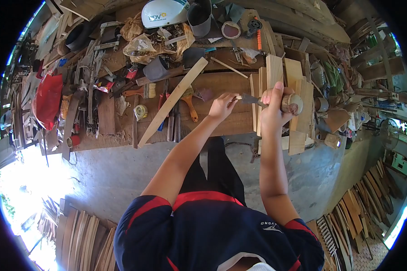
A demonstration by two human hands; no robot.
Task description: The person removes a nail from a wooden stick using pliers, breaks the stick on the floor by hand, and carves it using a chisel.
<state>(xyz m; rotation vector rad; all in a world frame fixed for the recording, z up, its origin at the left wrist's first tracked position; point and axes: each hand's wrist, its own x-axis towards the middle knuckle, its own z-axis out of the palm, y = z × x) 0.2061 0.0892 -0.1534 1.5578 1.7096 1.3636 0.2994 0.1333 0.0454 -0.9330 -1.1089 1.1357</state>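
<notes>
My right hand [276,101] is closed round the handle of a tool, whose thick round wooden end [292,104] sticks out at the right. The tool's flat dark blade [250,99] points left. My left hand [223,106] pinches a small piece of light wood [238,97] at the tip of that blade. Both hands are over the front part of the wooden workbench [237,123]. Just beyond and beside my right hand lie several pale wooden blocks [274,70].
A long wooden strip [174,101] lies slantwise left of my hands, near brushes [190,104], a tape roll [140,111] and chisels. Farther back are a white helmet [164,12] and a dark bucket [199,18]. A red bag [47,100] hangs at the left.
</notes>
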